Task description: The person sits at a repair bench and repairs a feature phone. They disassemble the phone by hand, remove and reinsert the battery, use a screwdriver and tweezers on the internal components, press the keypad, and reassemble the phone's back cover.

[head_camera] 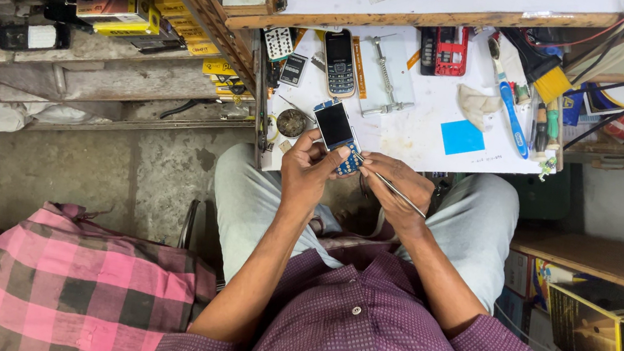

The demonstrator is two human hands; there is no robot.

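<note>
My left hand (304, 173) grips a small opened phone (337, 132) with a dark screen and a bare blue keypad board, held just over the near edge of the white work table (412, 132). My right hand (396, 187) holds a thin metal tool (397, 190) like a pen, its tip touching the blue keypad end of the phone. Both hands sit above my lap, close together.
On the table lie a dark bar phone (339, 61), a red opened phone (449, 51), a blue toothbrush (511, 117), a brush (541, 69), a blue square (462, 137), a metal clamp (384, 77) and a small round tin (291, 122). Cluttered shelves stand left; a pink checked cloth (76, 289) lies lower left.
</note>
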